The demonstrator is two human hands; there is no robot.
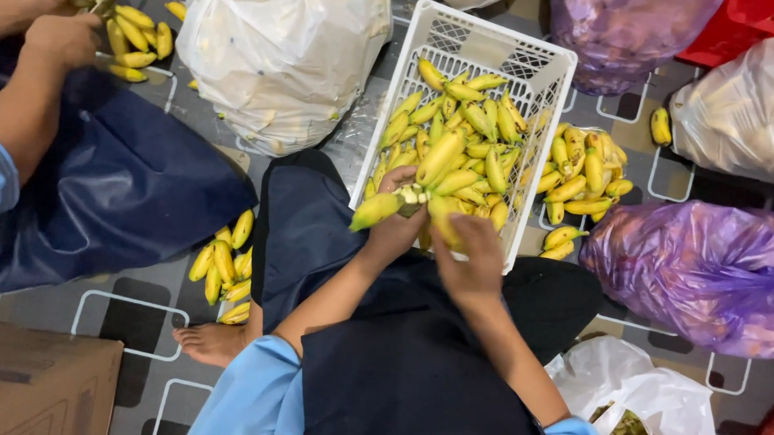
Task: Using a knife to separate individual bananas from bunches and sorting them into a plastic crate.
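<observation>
My left hand (395, 227) grips a small bunch of yellow-green bananas (386, 207) at its stalk end, just over the near rim of a white plastic crate (545, 85). My right hand (470, 260) closes around a single banana (443, 218) of that same bunch, right beside the left hand. The crate is tilted toward me and holds several loose small bananas (460, 134). A dark apron covers my lap beneath both hands.
Another person's hands (61, 16) work on bananas at the top left. Loose banana piles lie on the patterned floor at left (224, 267) and right of the crate (584, 178). White (281, 52) and purple bags (706, 275) surround me; a cardboard box (36, 385) sits bottom left.
</observation>
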